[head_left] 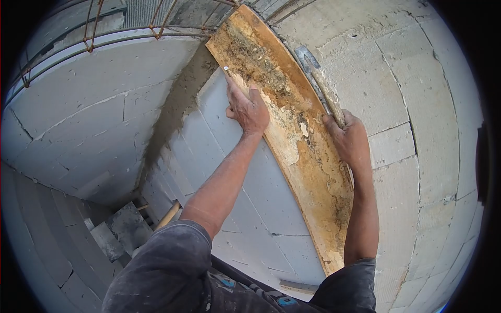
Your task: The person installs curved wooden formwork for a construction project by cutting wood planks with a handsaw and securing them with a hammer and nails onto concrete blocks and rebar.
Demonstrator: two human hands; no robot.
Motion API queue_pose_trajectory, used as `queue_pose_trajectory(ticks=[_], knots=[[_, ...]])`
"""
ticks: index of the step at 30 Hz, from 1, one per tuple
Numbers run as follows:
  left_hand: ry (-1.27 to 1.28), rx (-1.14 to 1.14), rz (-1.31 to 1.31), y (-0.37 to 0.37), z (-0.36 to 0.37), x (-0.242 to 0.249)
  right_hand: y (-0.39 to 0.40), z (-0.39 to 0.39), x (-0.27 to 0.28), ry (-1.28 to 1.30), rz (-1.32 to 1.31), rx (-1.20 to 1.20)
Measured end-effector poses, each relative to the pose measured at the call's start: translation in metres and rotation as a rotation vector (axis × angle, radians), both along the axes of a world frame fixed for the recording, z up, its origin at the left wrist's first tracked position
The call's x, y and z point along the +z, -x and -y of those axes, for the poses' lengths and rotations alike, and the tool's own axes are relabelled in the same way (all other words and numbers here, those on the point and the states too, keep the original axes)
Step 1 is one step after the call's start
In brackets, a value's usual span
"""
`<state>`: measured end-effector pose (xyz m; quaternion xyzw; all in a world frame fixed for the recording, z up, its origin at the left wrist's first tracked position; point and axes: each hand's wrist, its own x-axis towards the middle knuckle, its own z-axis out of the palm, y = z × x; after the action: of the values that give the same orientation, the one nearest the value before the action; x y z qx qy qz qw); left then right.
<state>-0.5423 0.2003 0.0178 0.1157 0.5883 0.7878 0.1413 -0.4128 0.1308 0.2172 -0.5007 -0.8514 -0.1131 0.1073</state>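
Observation:
A long, worn wooden board (pixel 292 135), stained and flaking, stands upright against the corner of a grey block wall (pixel 417 104). My left hand (pixel 247 108) presses on the board's left edge and pinches a nail (pixel 227 69) that sticks up near that edge. My right hand (pixel 348 136) is closed around the handle of a metal tool, likely a hammer (pixel 318 78), whose head lies against the wall beside the board's right edge.
Rusty rebar (pixel 94 31) runs along the top of the left wall. Below, grey slabs (pixel 125 224) and a wooden handle (pixel 168 215) lie on the floor. Block walls enclose the space on both sides.

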Motion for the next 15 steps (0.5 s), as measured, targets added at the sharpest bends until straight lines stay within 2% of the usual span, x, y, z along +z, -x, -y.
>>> queue_pose_trajectory(ticks=[5, 11, 15], knots=[[0.014, 0.006, -0.004, 0.0, -0.002, 0.0, -0.003, 0.0, -0.006, -0.036, -0.015, 0.004], [0.025, -0.007, -0.001, 0.0, -0.003, -0.002, -0.009, -0.015, 0.0, 0.181, -0.167, -0.015], [-0.055, -0.019, 0.004, 0.0, -0.006, -0.005, -0.013, -0.014, -0.002, 0.128, -0.179, 0.091]])
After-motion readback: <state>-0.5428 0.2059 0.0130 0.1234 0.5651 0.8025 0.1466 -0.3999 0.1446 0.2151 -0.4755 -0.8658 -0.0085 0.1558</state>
